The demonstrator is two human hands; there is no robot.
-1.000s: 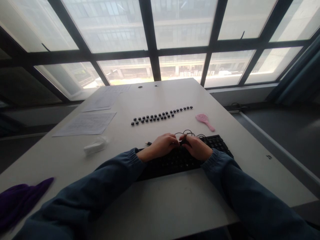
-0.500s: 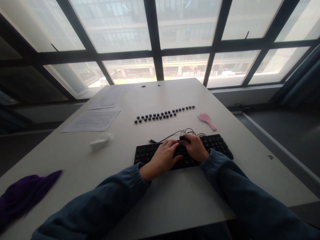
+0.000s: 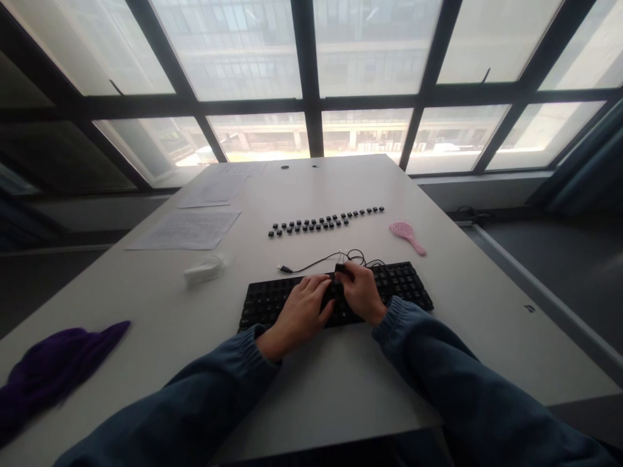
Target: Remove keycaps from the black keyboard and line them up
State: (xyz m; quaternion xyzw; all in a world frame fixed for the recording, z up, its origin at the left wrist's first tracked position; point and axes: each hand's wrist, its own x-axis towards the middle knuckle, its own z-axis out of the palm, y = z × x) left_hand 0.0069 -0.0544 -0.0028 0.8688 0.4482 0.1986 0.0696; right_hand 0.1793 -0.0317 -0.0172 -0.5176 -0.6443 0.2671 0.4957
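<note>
While left hand (image 3: 304, 305) lies unclenched on black keyboard (image 3: 409, 285), right hand (image 3: 363, 293) pinches small dark piece (image 3: 341, 267) at its far edge; keycap row (image 3: 326, 222) beyond.

Black on white, with pink and purple at the edges.
The keyboard (image 3: 409, 285), its cable (image 3: 311, 263) and the row of loose keycaps (image 3: 326, 222) were black on a white counter (image 3: 462, 285); a small piece (image 3: 341, 267) at the right hand (image 3: 363, 295) seemed black too, though it was hard to make out. The brush (image 3: 406, 233) was pink, the cloth (image 3: 53, 370) purple, the sleeves (image 3: 195, 402) dark blue, and the papers (image 3: 187, 230) white with fine grey print.
</note>
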